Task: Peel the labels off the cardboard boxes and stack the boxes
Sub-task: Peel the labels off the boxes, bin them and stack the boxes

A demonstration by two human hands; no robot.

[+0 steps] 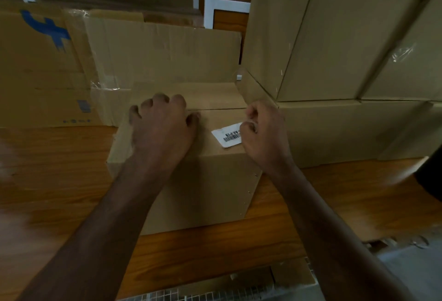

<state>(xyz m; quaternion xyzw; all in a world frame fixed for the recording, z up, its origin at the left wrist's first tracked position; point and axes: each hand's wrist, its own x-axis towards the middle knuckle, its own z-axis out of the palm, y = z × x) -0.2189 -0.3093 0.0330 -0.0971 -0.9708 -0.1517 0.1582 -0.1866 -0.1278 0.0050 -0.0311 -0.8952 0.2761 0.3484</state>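
Brown cardboard makes up the small box (191, 169) at the centre of the wooden table (59, 181), with a white barcode label (227, 136) on its top toward two o'clock. The left hand (162, 128) presses on the box top, fingers bent and holding nothing, while the right hand (263, 133) pinches the label's right edge (fingertips closed on it). Stacked boxes (334, 61) rise at two o'clock, and a blue-marked carton (40, 61) stands at ten.
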